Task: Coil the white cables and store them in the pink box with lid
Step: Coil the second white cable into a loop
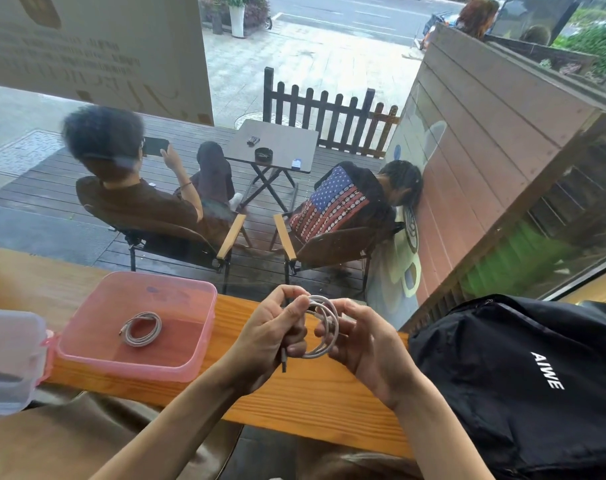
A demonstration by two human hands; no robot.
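Both hands hold a white cable (326, 327) wound into several loops above the wooden counter (294, 393). My left hand (270, 337) grips the loops on their left side, and a dark plug end sticks down below its fingers. My right hand (360, 337) pinches the loops from the right. To the left stands the open pink box (197, 341), with another coiled white cable (142, 329) lying flat on its bottom. The box's translucent lid (7, 358) lies at the far left, joined to the box by a pink clasp.
A black backpack (523, 375) with white lettering fills the counter's right end, close to my right hand. A glass window runs along the counter's far edge. Behind it two persons sit on chairs by a small folding table (277, 140).
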